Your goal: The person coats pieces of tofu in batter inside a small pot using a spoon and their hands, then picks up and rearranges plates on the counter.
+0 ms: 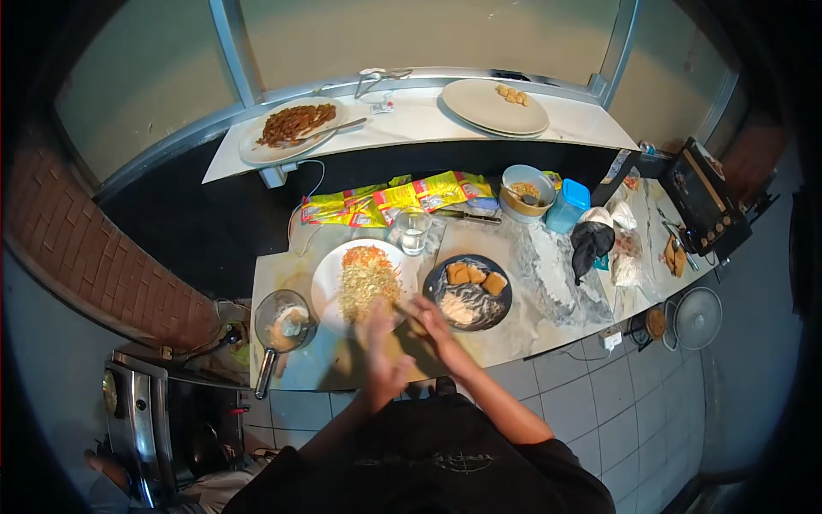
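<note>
A white plate (323,287) on the counter carries shredded orange food, like grated carrot, and a pale crumbly layer. My left hand (383,364) is over the plate's near edge, its fingers smeared by motion. Just right of it, my right hand (435,325) reaches to the plate's near right rim. Its fingers are blurred too, and I cannot make out whether they hold anything. To the right sits a dark plate (434,301) with several golden-brown breaded pieces (465,274) and a pale crumb heap (461,308). A drinking glass (413,231) stands behind the white plate.
A saucepan (285,319) stands at left, its handle over the counter's front edge. Behind are yellow packets (396,199), a knife (473,217), a bowl (524,197) and a blue container (568,207). White powder (552,265) covers the right side. A raised shelf (402,128) holds plates.
</note>
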